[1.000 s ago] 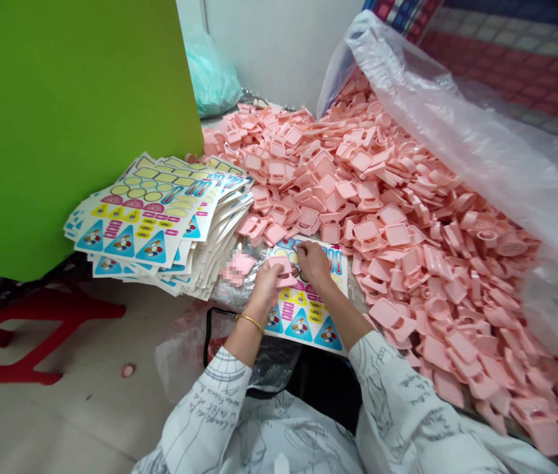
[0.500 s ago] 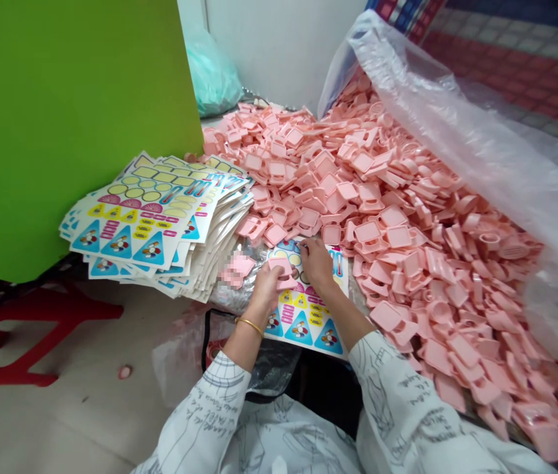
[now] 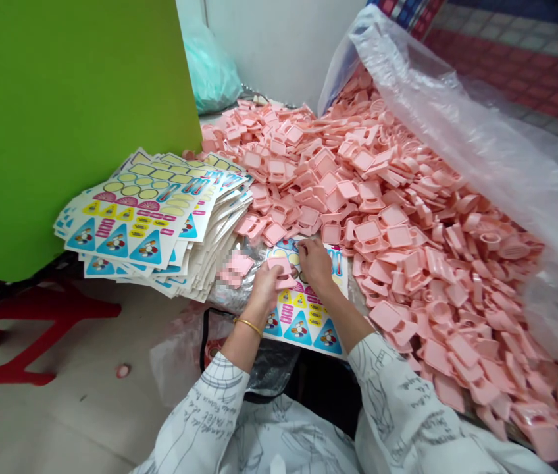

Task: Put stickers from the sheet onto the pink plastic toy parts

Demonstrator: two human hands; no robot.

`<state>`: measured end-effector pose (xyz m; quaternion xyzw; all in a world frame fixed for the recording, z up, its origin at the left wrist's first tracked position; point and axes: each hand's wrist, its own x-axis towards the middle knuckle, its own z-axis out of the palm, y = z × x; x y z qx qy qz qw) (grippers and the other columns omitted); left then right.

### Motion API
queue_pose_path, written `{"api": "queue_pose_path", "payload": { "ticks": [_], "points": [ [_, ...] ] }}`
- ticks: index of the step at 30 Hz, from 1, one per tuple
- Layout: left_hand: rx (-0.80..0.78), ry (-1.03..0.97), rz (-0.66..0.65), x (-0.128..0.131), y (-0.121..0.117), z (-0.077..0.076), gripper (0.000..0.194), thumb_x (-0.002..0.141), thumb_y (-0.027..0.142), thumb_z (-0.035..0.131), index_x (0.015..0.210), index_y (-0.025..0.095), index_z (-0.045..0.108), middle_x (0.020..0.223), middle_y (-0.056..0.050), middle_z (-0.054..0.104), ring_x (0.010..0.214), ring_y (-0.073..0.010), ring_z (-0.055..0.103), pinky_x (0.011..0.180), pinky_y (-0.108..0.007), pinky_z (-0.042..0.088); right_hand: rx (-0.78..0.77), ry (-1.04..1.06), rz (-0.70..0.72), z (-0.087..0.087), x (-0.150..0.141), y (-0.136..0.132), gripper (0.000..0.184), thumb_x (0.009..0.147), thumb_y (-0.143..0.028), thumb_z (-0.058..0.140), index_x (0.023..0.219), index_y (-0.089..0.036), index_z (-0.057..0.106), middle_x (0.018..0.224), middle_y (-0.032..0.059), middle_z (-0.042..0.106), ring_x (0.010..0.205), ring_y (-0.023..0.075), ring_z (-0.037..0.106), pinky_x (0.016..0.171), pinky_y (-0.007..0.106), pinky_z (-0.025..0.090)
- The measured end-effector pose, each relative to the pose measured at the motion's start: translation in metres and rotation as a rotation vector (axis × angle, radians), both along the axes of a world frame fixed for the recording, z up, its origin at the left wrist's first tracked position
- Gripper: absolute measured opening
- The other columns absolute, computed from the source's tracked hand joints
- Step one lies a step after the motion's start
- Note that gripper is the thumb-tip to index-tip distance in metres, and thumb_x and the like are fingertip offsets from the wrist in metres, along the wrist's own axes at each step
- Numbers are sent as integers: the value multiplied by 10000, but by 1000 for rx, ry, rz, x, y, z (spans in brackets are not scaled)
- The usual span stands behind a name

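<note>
Between the thumb and fingers of my left hand is a small pink plastic piece with a flat, square face. It hovers over or rests on a sticker sheet printed with blue triangles, yellow shapes and pink labels. My right hand is at the upper part of that sheet, its fingers bent and pinched close to the printed shapes. Whatever those fingertips hold is too small to make out. Left of my left hand lies another pink piece, partly blurred out, on clear plastic.
A big heap of pink plastic parts spreads behind and to the right, beside a translucent bag. To the left are a stack of sticker sheets, a green panel and a red stool. A teal bag sits behind.
Both hands keep nearly the same place and hold. The view has shifted very slightly, so the sheet stack and stool appear a little further left.
</note>
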<state>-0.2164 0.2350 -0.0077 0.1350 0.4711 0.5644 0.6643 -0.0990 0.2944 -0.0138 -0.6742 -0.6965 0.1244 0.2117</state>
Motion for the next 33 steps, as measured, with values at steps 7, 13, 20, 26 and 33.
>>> {"api": "queue_pose_path", "payload": {
  "ticks": [7,13,20,26,33],
  "points": [
    [-1,10,-9,0,0,-1,252,618,110,568,864,158,596,846,-96,713,794,-234,718,579,-283,565,-13,-7,-18,2,-1,-3,297,977,-248,418,1064,-199,698,1090,85,626,950,197,592,795,283,413],
    [0,7,-6,0,-1,0,258,626,99,568,875,151,611,835,-92,711,801,-220,715,608,-276,568,-49,25,-1,-1,5,1,286,966,-257,437,1059,-211,704,1084,80,644,957,194,602,830,285,421],
    [-6,6,-9,0,0,0,272,623,103,573,889,151,611,823,-89,707,804,-233,711,611,-311,582,-64,9,40,-3,9,2,272,945,-255,459,1040,-222,712,1048,69,653,936,194,604,826,283,422],
    [1,8,-14,0,0,0,279,627,105,559,898,152,608,832,-95,709,791,-230,710,573,-290,571,-57,-7,57,0,9,-4,262,942,-250,468,1042,-224,709,1036,68,652,947,201,598,824,283,417],
    [11,9,-23,0,-1,-1,282,621,121,569,898,163,596,853,-93,713,803,-234,712,586,-302,580,-34,-35,33,3,4,-8,279,977,-269,433,1073,-201,685,1062,78,637,956,200,591,812,286,408]
  ]
}}
